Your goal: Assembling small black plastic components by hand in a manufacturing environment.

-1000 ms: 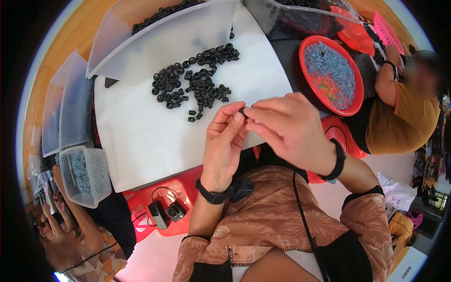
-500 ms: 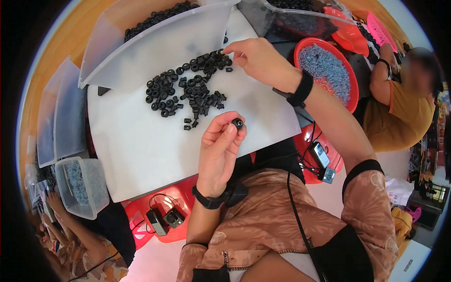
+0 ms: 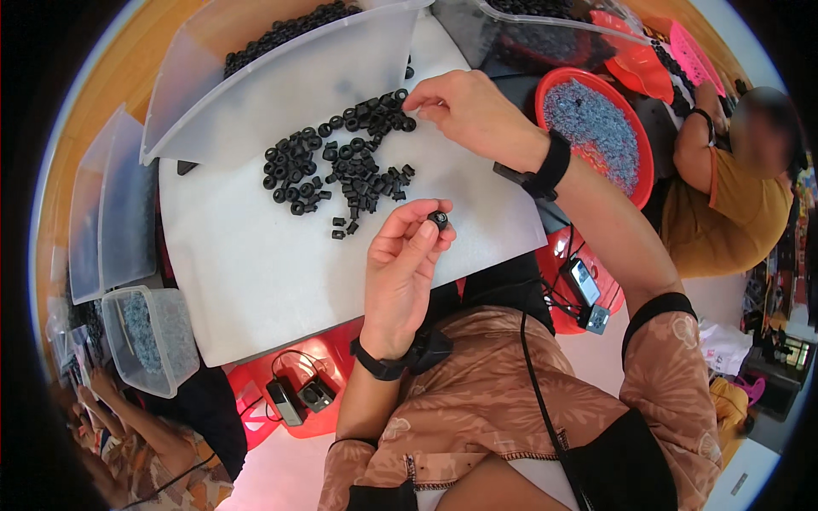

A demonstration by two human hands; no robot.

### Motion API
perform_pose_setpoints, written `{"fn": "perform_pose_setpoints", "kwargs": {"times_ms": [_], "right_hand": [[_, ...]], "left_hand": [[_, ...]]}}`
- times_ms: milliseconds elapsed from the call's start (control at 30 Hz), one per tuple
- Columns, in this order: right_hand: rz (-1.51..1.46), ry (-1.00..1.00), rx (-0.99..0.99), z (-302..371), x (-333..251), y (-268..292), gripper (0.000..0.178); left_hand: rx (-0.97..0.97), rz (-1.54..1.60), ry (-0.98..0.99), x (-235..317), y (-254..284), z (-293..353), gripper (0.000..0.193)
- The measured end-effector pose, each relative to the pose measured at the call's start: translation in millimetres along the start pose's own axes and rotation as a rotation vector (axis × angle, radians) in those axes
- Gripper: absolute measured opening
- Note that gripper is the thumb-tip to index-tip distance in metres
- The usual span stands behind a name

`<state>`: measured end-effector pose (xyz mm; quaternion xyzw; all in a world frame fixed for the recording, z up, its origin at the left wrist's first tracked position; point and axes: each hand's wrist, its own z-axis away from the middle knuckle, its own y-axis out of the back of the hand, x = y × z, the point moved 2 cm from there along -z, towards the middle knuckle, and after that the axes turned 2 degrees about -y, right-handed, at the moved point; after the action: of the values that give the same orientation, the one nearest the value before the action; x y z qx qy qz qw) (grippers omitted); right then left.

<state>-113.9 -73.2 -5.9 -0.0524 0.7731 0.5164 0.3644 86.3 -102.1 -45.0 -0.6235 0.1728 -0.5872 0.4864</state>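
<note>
My left hand (image 3: 402, 255) is closed, its thumb and fingers pinching a small black cap-like part (image 3: 438, 220) with a pale centre, held up near the table's front edge. My right hand (image 3: 477, 115) reaches to the right end of a loose pile of small black parts (image 3: 362, 183). Its index fingertip is at the outermost pieces, and the thumb sits a little apart from it, with nothing visible held between them. Some of the pile's pieces are ring-shaped, others short and spool-like. They lie on a white tabletop (image 3: 247, 264).
A large translucent bin (image 3: 281, 94) of black parts stands at the far side. To the right is a red basin (image 3: 648, 166) of small blue-grey pieces; a clear tub (image 3: 183, 341) of similar pieces is at left. Co-workers sit on both sides. Small devices (image 3: 294, 400) rest on red stools.
My left hand has shifted slightly right with the black part, which is turned a little. My right fingertips have moved slightly at the pile's edge, and pieces there have shifted.
</note>
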Motion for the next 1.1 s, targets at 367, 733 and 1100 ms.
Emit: {"fn": "perform_pose_setpoints", "kwargs": {"times_ms": [367,733,1100], "right_hand": [[0.132,0.2,-0.266,27,-23,-15,0.019],[0.07,0.017,-0.159,47,-35,14,0.017],[0.504,0.629,0.092,105,-57,39,0.015]], "left_hand": [[-0.035,0.029,-0.01,1,4,3,0.021],[0.014,0.113,0.031,1,6,0,0.021],[0.007,-0.114,0.074,-10,-14,-6,0.021]]}}
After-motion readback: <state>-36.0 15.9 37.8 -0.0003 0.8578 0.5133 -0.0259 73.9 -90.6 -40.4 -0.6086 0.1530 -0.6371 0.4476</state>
